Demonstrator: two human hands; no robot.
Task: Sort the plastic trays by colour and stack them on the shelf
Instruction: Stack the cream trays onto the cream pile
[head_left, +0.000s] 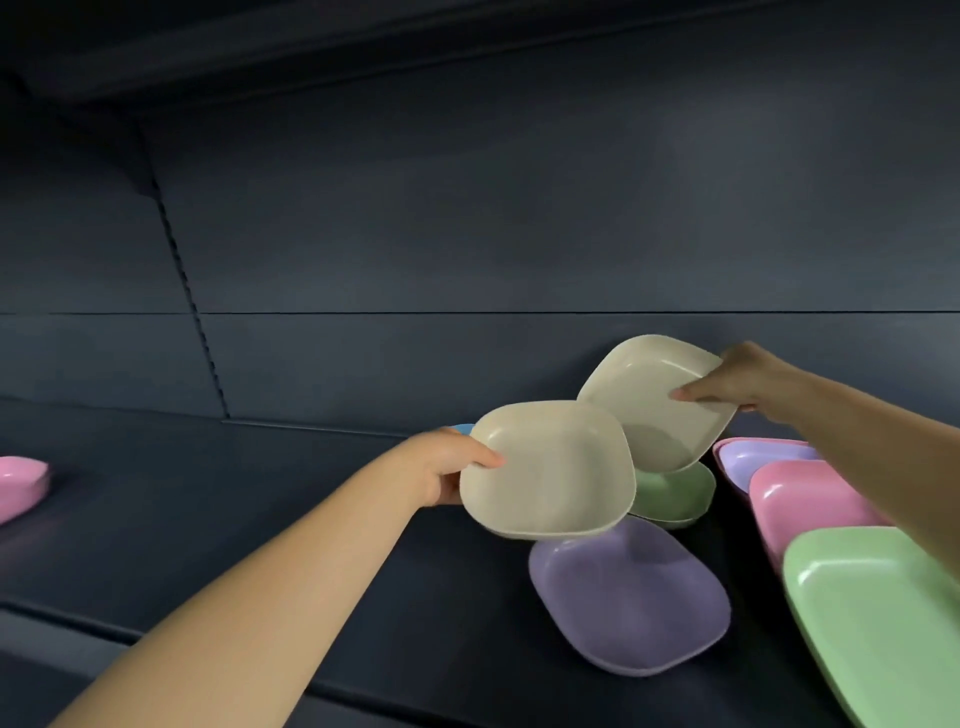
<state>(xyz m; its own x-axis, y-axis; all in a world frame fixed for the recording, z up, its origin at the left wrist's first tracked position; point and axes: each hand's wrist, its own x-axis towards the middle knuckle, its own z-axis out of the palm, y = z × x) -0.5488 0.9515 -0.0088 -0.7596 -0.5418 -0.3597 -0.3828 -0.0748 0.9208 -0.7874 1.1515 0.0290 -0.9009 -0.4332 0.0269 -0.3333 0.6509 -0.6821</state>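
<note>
While aloft — two matte beige trays, rounded-square, shallow: L hand (451, 464) fingers pinching near tray (548, 470), R hand (748, 375) fingers far tray (655, 401).

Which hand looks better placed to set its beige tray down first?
Probably the left hand. Its beige tray is nearly level and low over the shelf, with bare space beside it. The right hand holds its tray higher and tilted, above the green tray.

It looked like a shop: dark metal shelving (260, 519) with a slotted upright (192, 306) and panelled back wall (519, 218).
</note>
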